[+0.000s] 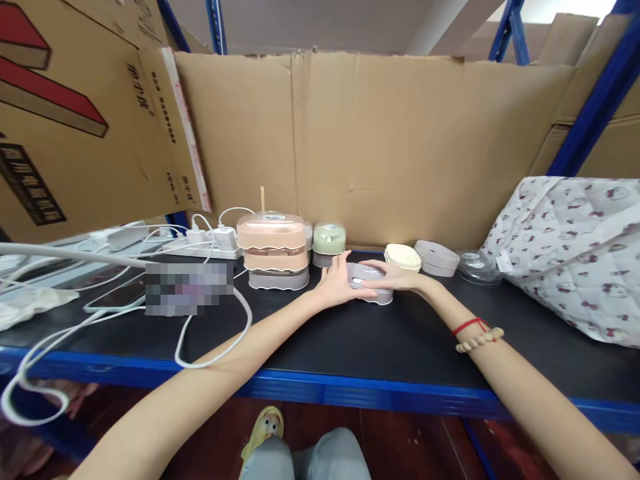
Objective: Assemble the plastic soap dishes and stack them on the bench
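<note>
On the black shelf top, a small grey oval box [369, 272] with a wavy lower rim is held between my two hands. My left hand [334, 285] grips its left side, thumb along the front and fingers behind. From the right, my right hand [396, 276] clasps the other side, with fingers over the top and front. Just left of them stands a stack of pink and grey boxes [276, 259] with a clear lid on top. A green-topped box [329, 238] rests behind my left hand. Beyond my right hand lies a cream container [403, 256].
Grey oval container [437, 259] and clear lid [479, 267] lie to the right, beside a white patterned quilted bag [575, 260]. On the left are white cables [245, 320], a phone [117, 295] and a power strip [220, 249]. A cardboard wall [380, 147] closes the back.
</note>
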Action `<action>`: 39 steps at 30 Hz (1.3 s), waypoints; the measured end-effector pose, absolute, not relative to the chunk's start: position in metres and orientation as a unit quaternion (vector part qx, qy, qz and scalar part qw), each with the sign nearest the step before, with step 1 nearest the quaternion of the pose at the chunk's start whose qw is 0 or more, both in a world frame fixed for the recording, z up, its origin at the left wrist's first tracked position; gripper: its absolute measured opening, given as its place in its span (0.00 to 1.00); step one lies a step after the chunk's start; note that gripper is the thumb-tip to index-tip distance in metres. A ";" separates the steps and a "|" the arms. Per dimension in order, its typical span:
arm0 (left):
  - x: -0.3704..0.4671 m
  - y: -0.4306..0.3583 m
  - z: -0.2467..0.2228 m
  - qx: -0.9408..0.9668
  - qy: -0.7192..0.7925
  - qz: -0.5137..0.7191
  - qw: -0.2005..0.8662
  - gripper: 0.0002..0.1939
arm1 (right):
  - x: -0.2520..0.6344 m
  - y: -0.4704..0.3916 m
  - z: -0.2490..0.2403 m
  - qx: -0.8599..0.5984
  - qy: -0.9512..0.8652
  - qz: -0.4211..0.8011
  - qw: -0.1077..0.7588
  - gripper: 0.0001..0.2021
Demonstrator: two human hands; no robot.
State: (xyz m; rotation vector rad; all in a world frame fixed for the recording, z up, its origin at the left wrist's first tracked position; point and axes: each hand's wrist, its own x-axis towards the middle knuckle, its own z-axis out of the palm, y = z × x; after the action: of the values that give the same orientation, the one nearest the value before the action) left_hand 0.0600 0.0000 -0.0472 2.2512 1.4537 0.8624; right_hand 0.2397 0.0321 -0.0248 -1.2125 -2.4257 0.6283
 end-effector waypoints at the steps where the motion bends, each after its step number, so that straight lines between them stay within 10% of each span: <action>1: 0.059 0.000 -0.047 0.796 0.500 0.304 0.157 0.54 | 0.241 0.032 -0.026 -0.432 -0.852 0.235 0.179 0.32; 9: 0.045 0.006 -0.049 0.833 0.407 0.302 0.224 0.58 | 0.266 0.035 -0.019 -0.356 -0.890 0.260 0.120 0.42; 27: 0.043 0.013 -0.055 0.787 0.431 0.303 0.321 0.61 | 0.275 0.028 -0.007 -0.392 -0.800 0.349 0.290 0.19; 33: 0.046 0.007 -0.049 0.835 0.421 0.259 0.242 0.51 | 0.287 0.036 -0.003 -0.538 -0.647 0.082 0.534 0.21; 39: 0.051 0.002 -0.045 0.888 0.401 0.178 0.141 0.27 | 0.313 0.041 -0.016 -0.709 -0.501 -0.092 0.488 0.25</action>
State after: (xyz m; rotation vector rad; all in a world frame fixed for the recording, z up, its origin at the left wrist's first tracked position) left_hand 0.0507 0.0016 -0.0454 2.5630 1.1575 0.5150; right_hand 0.3132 0.0405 -0.0163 -1.7239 -1.2176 -0.2241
